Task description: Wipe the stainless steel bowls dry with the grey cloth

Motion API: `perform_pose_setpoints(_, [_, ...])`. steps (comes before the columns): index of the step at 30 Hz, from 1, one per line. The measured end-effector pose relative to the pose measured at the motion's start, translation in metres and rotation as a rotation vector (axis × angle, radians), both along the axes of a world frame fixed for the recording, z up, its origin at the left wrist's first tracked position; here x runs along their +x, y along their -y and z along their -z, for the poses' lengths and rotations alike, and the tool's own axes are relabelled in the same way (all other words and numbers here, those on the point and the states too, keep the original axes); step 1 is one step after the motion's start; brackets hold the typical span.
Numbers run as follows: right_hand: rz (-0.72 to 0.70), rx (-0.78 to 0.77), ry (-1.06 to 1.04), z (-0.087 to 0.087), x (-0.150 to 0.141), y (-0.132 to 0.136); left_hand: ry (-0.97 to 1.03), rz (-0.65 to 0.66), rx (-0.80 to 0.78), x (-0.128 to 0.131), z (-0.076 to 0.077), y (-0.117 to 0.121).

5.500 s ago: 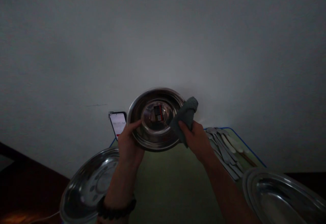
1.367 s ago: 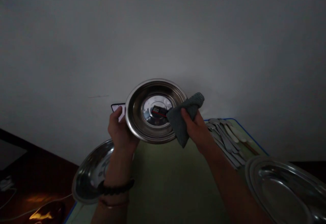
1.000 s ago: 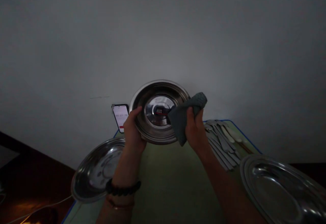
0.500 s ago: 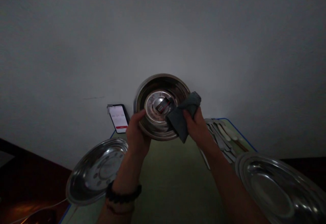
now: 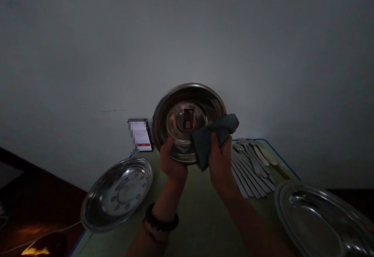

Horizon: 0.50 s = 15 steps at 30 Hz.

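A shiny round steel basin (image 5: pixel 178 109) is held up off the table, its inside facing me, with a dark red-edged sticker (image 5: pixel 188 119) at its centre. My left hand (image 5: pixel 173 163) grips its lower left rim, thumb on the inside and fingers behind. Pinched in my right hand (image 5: pixel 219 163) is a grey-green cloth (image 5: pixel 207 140), folded over the basin's lower right rim. The cloth hides that part of the rim.
On the green table (image 5: pixel 201 218), a steel basin (image 5: pixel 117 194) lies at left and stacked oval steel dishes (image 5: pixel 315 218) at right. Several pieces of cutlery (image 5: pixel 251 171) lie fanned behind the dishes. A phone (image 5: pixel 142 136) leans against the wall (image 5: pixel 187 34).
The held basin has turned, its sticker swinging from sideways to upright. My left hand has shifted right along the lower rim. The cloth stays on the right side of the rim.
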State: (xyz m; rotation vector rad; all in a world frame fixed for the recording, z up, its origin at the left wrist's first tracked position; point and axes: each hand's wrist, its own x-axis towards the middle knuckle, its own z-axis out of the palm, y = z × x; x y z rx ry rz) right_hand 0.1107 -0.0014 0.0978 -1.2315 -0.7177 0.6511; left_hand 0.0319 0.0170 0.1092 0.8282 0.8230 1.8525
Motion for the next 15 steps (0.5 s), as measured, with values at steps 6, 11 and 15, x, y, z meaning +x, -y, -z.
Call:
perform_pose_setpoints(6, [-0.181, 0.030, -0.097, 0.001, 0.002, -0.004, 0.048, 0.107, -0.006, -0.004, -0.004, -0.005])
perform_pose_setpoints(11, [-0.270, 0.102, 0.050, -0.006, 0.033, -0.006, 0.038, 0.216, -0.031, -0.039, -0.033, -0.003])
perform_pose_setpoints(15, [-0.248, 0.103, 0.206, -0.005, 0.040, -0.008, 0.061, 0.201, -0.057, -0.048, -0.039, -0.001])
